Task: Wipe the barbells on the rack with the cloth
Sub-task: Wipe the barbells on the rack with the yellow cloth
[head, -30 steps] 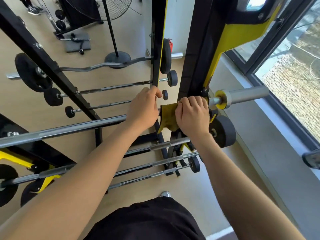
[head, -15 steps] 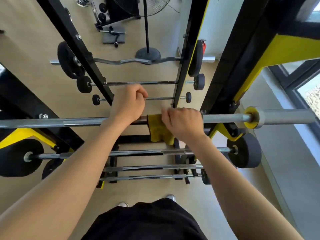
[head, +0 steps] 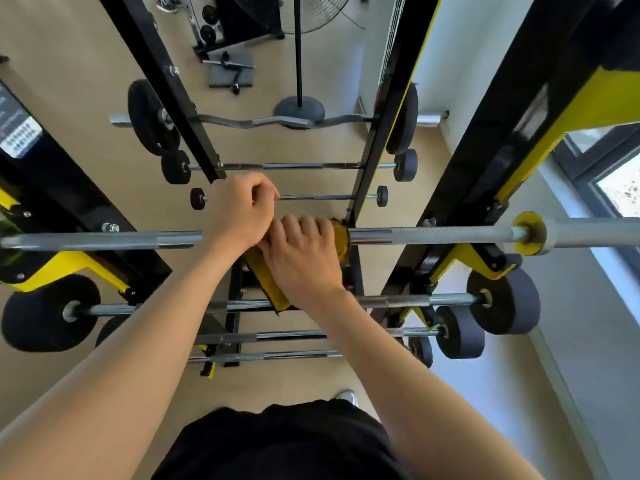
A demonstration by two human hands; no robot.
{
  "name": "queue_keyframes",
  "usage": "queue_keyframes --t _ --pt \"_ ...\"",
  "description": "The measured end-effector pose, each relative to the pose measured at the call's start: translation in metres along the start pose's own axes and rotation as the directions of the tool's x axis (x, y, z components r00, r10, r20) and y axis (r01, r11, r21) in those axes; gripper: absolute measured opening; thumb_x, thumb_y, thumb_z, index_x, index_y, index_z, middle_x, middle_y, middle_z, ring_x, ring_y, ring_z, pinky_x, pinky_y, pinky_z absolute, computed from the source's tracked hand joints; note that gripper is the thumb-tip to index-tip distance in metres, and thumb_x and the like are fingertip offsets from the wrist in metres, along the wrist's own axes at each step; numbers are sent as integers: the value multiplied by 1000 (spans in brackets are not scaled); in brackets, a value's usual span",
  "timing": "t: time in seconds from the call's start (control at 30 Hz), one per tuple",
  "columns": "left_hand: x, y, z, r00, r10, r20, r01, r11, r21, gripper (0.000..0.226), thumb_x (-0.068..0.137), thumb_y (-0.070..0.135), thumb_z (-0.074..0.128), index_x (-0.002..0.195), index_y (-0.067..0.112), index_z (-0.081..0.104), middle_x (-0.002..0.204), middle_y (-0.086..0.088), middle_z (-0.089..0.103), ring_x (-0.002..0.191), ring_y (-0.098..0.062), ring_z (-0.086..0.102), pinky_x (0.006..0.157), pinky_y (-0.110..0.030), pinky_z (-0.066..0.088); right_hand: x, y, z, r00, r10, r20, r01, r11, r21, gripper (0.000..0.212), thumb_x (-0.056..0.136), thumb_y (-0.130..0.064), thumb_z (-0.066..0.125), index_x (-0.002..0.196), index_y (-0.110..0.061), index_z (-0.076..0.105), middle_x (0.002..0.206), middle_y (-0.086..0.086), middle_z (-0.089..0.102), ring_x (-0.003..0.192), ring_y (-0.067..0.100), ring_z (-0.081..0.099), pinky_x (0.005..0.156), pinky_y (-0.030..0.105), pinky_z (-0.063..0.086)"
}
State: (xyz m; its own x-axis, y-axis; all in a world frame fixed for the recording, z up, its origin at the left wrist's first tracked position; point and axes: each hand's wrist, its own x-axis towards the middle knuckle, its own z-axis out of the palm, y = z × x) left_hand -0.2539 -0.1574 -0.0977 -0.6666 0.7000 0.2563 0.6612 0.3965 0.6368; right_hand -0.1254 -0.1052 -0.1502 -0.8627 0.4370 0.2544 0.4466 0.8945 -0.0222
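Wiping top bar (head: 433, 234) | axis runs left-right | right hand (head: 304, 258) fingers curled, clamping cloth (head: 341, 237) round bar mid-span | left hand (head: 239, 211) fisted on bar, touching right | right nearer unwiped right span

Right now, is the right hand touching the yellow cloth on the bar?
Touching. The head view shows the right hand closed over the yellow cloth, pressing it around the barbell, no gap visible.
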Motion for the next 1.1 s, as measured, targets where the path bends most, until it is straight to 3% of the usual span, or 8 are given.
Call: queue_keyframes --t 0.13,0.23,0.33,0.57,0.7,0.83,0.93,1.1 --pt "5 -25 -32 998 64 -8 -64 998 -4 31 104 20 47 91 19 75 76 5 72 69 -11 69 73 -42 62 28 -69 14 979 -197 47 200 978 -64 40 103 -37 59 139 -19 58 132 5 65 123 28 55 109 47 41" --pt "3 -48 -49 995 91 -38 -91 996 -13 33 101 25 45 88 22 75 74 7 71 69 -11 68 70 -44 61 40 -63 9 968 -242 66 242 970 5 39 108 -50 44 135 -26 59 123 0 69 109 24 65 94 43 51" --pt "-5 -74 -65 994 108 -26 -108 994 2 33 103 23 44 90 21 74 74 7 69 67 -11 66 67 -43 60 16 1 -7 1000 -8 21 7 1000 19 48 108 -60 21 102 -31 59 89 -8 64 83 19 63 81 36 49" --pt "-30 -127 -92 991 126 42 -127 991 36 34 104 22 42 95 16 74 75 3 67 67 -11 65 65 -42 60 -4 42 -23 855 500 -136 -513 855 -84 45 103 -37 32 65 -21 49 64 -3 51 63 27 54 79 40 41" --pt "-30 -137 -97 997 75 -2 -75 997 -22 31 104 12 42 99 12 73 82 1 68 74 -15 65 69 -33 57 29 -92 -2 957 291 -8 -290 952 -98 23 100 -38 45 99 -22 62 96 1 69 94 28 65 95 49 45" --pt "-20 -135 -99 999 -34 -19 34 999 22 32 105 15 41 107 10 73 94 1 67 85 -14 58 72 -22 42 45 -179 26 1000 -1 -5 1 999 -51 48 102 -39 50 143 -15 50 132 7 57 122 31 50 112 50 34" --pt "-18 -140 -97 998 -58 -7 58 998 27 34 108 22 40 107 10 73 92 -3 71 84 -19 65 73 -31 48 39 -134 24 980 -198 -16 192 966 -171 64 94 -33 68 149 -12 42 135 10 56 123 31 53 109 46 38" --pt "-23 -138 -86 997 -72 1 72 994 82 34 108 27 40 105 15 71 76 2 65 70 -17 66 64 -37 57 7 -1 7 990 -108 -89 95 986 -133 41 95 -33 69 131 -18 55 113 6 64 101 30 63 93 46 48"
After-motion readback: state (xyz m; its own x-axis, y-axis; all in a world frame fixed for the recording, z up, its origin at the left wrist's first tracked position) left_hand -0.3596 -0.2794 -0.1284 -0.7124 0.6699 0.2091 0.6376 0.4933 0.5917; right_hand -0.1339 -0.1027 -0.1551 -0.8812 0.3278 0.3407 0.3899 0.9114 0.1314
